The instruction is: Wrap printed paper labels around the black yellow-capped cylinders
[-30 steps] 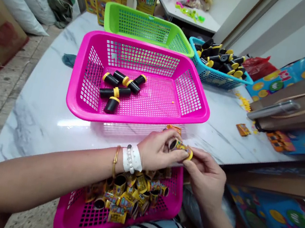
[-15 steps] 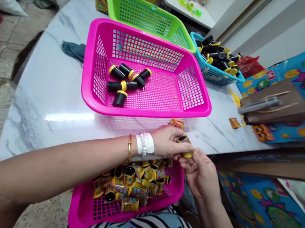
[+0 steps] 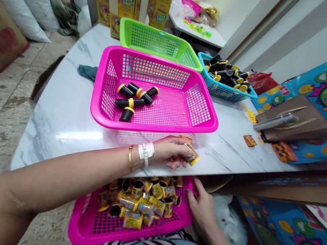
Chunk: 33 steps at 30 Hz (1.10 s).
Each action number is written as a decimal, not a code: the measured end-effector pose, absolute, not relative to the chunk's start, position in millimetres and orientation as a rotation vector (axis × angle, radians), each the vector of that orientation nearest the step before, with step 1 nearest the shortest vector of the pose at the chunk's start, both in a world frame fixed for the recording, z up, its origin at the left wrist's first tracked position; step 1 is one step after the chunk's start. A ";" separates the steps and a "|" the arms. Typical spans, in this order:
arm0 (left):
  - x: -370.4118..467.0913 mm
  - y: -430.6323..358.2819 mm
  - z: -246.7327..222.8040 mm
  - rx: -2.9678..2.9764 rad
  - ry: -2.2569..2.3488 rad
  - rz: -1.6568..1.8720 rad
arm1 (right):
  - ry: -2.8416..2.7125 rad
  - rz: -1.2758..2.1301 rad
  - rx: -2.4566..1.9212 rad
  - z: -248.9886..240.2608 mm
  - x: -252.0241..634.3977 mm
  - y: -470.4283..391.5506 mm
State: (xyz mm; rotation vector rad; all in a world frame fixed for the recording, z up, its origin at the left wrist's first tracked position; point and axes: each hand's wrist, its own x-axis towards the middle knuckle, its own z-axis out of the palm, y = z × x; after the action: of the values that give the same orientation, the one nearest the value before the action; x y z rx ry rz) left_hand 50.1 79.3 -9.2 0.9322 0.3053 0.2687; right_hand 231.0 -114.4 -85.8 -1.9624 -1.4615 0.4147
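Note:
My left hand (image 3: 171, 151) is closed on a small yellow printed wrapper (image 3: 192, 158), held above the table's front edge. An orange printed packet (image 3: 185, 137) lies partly hidden behind that hand. My right hand (image 3: 203, 203) is at the right rim of the lower pink basket (image 3: 82, 226), its visible fingers apart and nothing seen in them; whether they press on the rim is unclear. Inside this basket is a heap of small black tubs in yellow printed wrappers (image 3: 133, 220), some with dark mouths facing up.
A larger pink basket (image 3: 149, 129) on the marble-patterned table (image 3: 56, 120) contains several black tubs with yellow lids (image 3: 127, 114). Behind it stand a green basket (image 3: 177, 42) and a blue basket (image 3: 225, 92) full of similar tubs. A brown cardboard piece (image 3: 299, 121) stands at right.
My right hand has left the wrapped piece and moved down to the lower basket's right rim. My left hand has shifted slightly left, still holding the yellow wrapper. The view has tilted up.

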 end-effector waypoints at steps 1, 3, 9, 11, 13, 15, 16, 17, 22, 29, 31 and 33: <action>49.5 79.1 -9.1 0.941 0.288 0.282 | -1.480 0.427 -1.936 -90.6 226.0 -117.3; 48.4 78.7 -9.3 0.970 0.262 0.301 | -1.533 0.454 -1.876 -95.9 218.5 -125.9; 46.5 78.4 -9.9 1.050 0.300 0.268 | -1.651 0.524 -1.761 -103.0 232.6 -133.9; 46.8 78.5 -9.8 1.076 0.330 0.279 | -1.719 0.506 -1.750 -97.0 240.7 -129.3; 47.8 78.4 -9.9 1.082 0.363 0.300 | -1.782 0.364 -1.736 -82.2 245.0 -124.0; 49.0 78.0 -10.4 1.077 0.382 0.317 | -1.754 0.188 -1.701 -61.9 244.9 -116.2; 49.6 77.8 -10.7 1.076 0.388 0.320 | -1.691 0.148 -1.674 -51.8 243.3 -110.5; 50.0 77.5 -11.0 1.078 0.395 0.325 | -1.615 0.153 -1.639 -43.1 241.0 -103.3; 50.2 75.3 -11.6 1.074 0.404 0.337 | -1.446 0.361 -1.440 -28.6 228.7 -64.2; 51.2 71.4 -14.2 1.013 0.404 0.373 | -1.515 0.234 -1.552 -19.7 225.3 -68.9; 51.7 70.5 -16.5 0.997 0.378 0.361 | -1.502 0.218 -1.564 -14.3 220.5 -67.2; 51.7 69.6 -18.7 1.046 0.365 0.383 | -1.375 0.317 -1.566 -10.7 213.1 -61.4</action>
State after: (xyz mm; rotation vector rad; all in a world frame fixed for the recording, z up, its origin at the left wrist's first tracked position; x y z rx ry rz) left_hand 51.7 69.6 -18.7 1.0456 0.3654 0.3827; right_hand 213.1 -61.4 -10.7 -1.5662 -1.3750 0.3167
